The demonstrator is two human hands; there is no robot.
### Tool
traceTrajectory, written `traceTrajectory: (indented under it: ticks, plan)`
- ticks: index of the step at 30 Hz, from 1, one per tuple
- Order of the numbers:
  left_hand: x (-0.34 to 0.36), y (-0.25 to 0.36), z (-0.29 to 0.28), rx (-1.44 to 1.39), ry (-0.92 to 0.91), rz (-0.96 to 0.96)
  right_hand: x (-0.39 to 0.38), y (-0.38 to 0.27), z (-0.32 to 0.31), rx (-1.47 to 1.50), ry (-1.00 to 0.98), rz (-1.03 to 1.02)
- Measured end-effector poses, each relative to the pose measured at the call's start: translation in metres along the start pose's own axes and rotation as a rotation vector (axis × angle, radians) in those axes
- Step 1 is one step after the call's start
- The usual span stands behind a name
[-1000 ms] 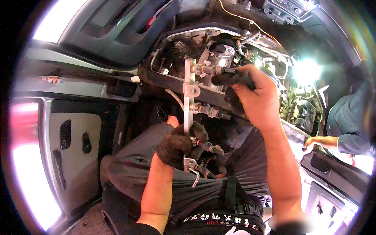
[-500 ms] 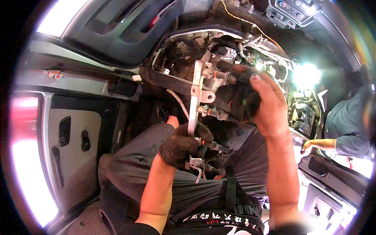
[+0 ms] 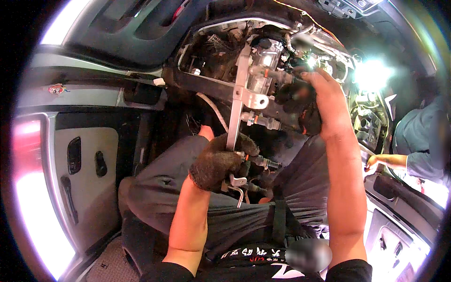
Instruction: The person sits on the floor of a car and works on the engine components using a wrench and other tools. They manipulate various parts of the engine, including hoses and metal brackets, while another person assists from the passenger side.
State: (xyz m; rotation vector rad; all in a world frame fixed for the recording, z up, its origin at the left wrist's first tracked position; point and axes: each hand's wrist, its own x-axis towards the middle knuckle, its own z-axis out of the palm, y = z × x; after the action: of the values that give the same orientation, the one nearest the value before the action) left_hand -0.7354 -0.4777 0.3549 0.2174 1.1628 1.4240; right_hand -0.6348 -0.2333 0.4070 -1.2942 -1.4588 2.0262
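My left hand [image 3: 221,162], in a dark knit glove, is closed around the lower part of a silvery metal fuel rail [image 3: 238,98]. The rail stands nearly upright in view, its far end toward the engine. Several fuel injectors [image 3: 263,121] stick out from its right side, and a bent metal pipe [image 3: 240,195] shows at the near end. Close to the tip of the upper injector [image 3: 272,74] is my right hand [image 3: 312,96], dark over the fingers and palm, with bare skin at the thumb side. Blur and shadow hide whether its fingers grip anything.
Beyond the rail lies an open engine bay [image 3: 263,51] with hoses and wires. A bright work lamp [image 3: 373,73] glares at the right. Another person's hand [image 3: 373,163] and blue sleeve are at the far right. An open door panel [image 3: 89,174] stands left.
The rail has tilted slightly to the right at its far end. My right hand's fingers have shifted and turned near the upper injector. My left hand keeps its grip.
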Motion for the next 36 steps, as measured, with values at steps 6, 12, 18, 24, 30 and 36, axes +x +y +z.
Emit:
traceTrajectory:
  ticks: [6,12,18,24,30,36]
  plan:
    - [0.005,0.004,-0.006,-0.095,-0.05,-0.058,-0.012,0.017,-0.009,0.349,-0.159,-0.094]
    - [0.006,0.004,0.002,-0.105,0.005,-0.085,-0.011,0.007,-0.004,-0.406,-0.027,-0.692]
    - [0.004,0.002,-0.003,-0.113,-0.042,-0.089,-0.006,-0.001,-0.001,-0.706,-0.02,-1.08]
    - [0.003,0.005,0.0,-0.184,-0.047,-0.089,0.013,0.001,-0.004,-1.006,-0.092,-1.41]
    - [0.006,-0.005,-0.008,-0.279,-0.149,-0.067,0.03,0.007,-0.012,-1.094,-0.094,-1.423]
    - [0.005,0.005,-0.003,-0.219,-0.122,-0.068,0.02,0.018,-0.015,-0.644,0.168,-0.823]
